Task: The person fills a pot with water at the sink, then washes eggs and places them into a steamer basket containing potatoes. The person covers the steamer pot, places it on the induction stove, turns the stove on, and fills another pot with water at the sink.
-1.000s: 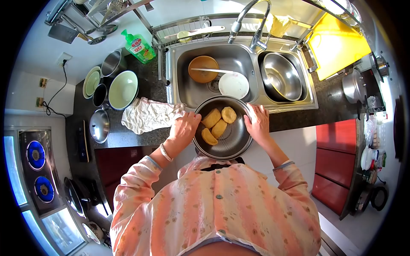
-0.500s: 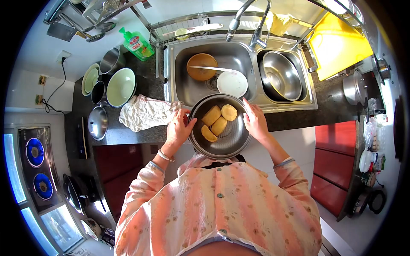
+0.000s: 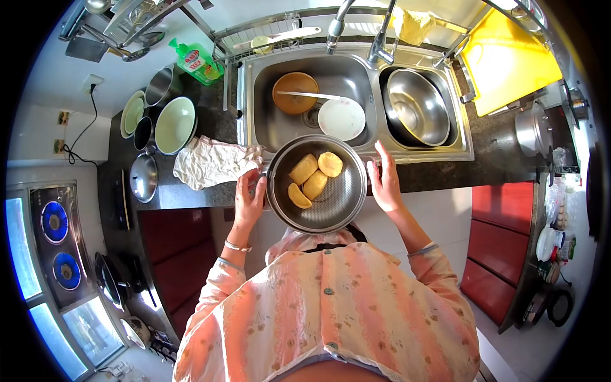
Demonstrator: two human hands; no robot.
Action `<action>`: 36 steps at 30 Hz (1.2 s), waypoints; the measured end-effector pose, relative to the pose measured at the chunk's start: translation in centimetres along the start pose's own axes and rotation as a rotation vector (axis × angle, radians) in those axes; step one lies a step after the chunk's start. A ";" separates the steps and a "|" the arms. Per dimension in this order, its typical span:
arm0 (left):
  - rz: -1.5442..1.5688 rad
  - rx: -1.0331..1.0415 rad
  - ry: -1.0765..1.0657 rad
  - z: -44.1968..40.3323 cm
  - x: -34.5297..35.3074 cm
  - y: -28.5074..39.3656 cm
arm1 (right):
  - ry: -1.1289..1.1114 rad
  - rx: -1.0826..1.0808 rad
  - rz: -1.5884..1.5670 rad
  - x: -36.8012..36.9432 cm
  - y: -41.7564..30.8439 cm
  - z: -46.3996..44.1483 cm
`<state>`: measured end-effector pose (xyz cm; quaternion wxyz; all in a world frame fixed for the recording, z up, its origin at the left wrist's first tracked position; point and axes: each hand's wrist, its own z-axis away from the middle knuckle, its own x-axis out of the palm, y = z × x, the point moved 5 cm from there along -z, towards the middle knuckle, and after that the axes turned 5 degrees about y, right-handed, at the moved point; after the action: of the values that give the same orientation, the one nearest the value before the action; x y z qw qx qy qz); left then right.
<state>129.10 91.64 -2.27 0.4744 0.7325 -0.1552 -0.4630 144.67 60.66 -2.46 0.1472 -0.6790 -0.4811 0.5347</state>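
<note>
A round metal pot (image 3: 337, 207) with a perforated-looking inside holds several yellow-brown pieces (image 3: 315, 184), at the counter's front edge just below the sink. My left hand (image 3: 249, 196) is at the pot's left side, with its fingers on the handle there. Beside the pot's right side is my right hand (image 3: 384, 181), its fingers spread and pointing up, close to the right handle. A crumpled white cloth (image 3: 213, 163) lies on the counter left of the pot.
The steel sink (image 3: 264, 121) holds a brown bowl (image 3: 296, 93), a white plate (image 3: 342, 120) and a chopstick-like stick. Steel basins (image 3: 417, 107) fill its right bowl. Left are green bowls (image 3: 175, 126), a lid (image 3: 144, 177) and a green bottle (image 3: 196, 62). A yellow board (image 3: 509, 60) stands right.
The pot has shifted a little to the left with my left hand. My right hand has opened away from the pot's rim, its fingers now spread.
</note>
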 end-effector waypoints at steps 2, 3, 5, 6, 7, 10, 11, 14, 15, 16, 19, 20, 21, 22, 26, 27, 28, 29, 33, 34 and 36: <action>0.191 -0.227 0.047 1.4 0.1 -1.8 | -0.015 0.215 -0.235 -0.2 2.0 1.5; 0.224 -0.259 0.034 1.9 0.0 -2.5 | -0.023 0.268 -0.279 -0.1 3.1 2.3; 0.217 -0.259 0.085 2.7 -0.1 -3.1 | -0.038 0.333 -0.312 0.0 4.8 3.6; 0.213 -0.255 0.135 3.0 -0.3 -3.1 | -0.050 0.395 -0.344 -0.1 5.4 4.4; 0.154 -0.226 0.173 3.4 -0.6 -2.9 | -0.056 0.405 -0.335 -0.3 5.8 4.9; -0.264 0.083 0.216 2.3 -1.4 3.2 | -0.021 0.595 -0.508 -1.6 5.9 6.6; -0.301 0.193 0.216 1.4 -1.2 5.8 | 0.028 0.624 -0.529 -2.1 5.7 7.4; -0.304 0.396 0.135 -1.1 1.2 11.1 | 0.146 0.740 -0.527 -3.2 6.1 11.1; -0.283 0.453 0.101 -1.6 2.4 12.4 | 0.212 0.842 -0.634 -3.4 5.9 12.6; -0.266 0.503 0.068 -2.2 3.6 13.6 | 0.183 0.832 -0.570 -3.4 6.8 14.4; -0.241 0.572 -0.090 -2.5 7.2 17.5 | 0.221 0.949 -0.610 -4.8 6.9 17.7; -0.229 0.596 -0.121 -2.1 8.2 18.7 | 0.191 0.989 -0.669 -5.4 7.0 18.6; -0.217 0.619 -0.147 -1.3 9.1 19.9 | 0.228 0.988 -0.663 -6.7 6.8 19.0; -0.205 0.649 -0.167 -0.6 10.2 21.1 | 0.285 1.013 -0.653 -8.2 6.8 19.3; -0.084 0.658 -0.338 3.6 15.4 25.9 | 0.480 1.026 -0.684 -13.5 9.9 22.1; -0.079 0.715 -0.356 5.1 17.2 27.2 | 0.508 1.020 -0.681 -15.2 10.9 23.1; -0.088 0.757 -0.373 6.6 18.8 28.9 | 0.535 1.016 -0.689 -17.1 11.7 24.1; -0.077 0.788 -0.400 7.8 20.8 30.1 | 0.559 1.013 -0.698 -19.3 12.5 25.0; -0.026 0.879 -0.576 14.2 29.9 35.8 | 0.658 0.992 -0.620 -28.8 15.4 30.3; -0.016 0.916 -0.617 15.7 32.2 37.4 | 0.696 0.999 -0.593 -31.5 15.8 31.5; 0.020 0.963 -0.681 18.6 36.6 40.4 | 0.747 1.007 -0.562 -35.9 17.4 33.9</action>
<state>141.40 36.73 9.94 0.0164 0.6739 -0.4986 -0.5450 125.09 12.31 -6.96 0.7340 -0.5160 -0.2488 0.3647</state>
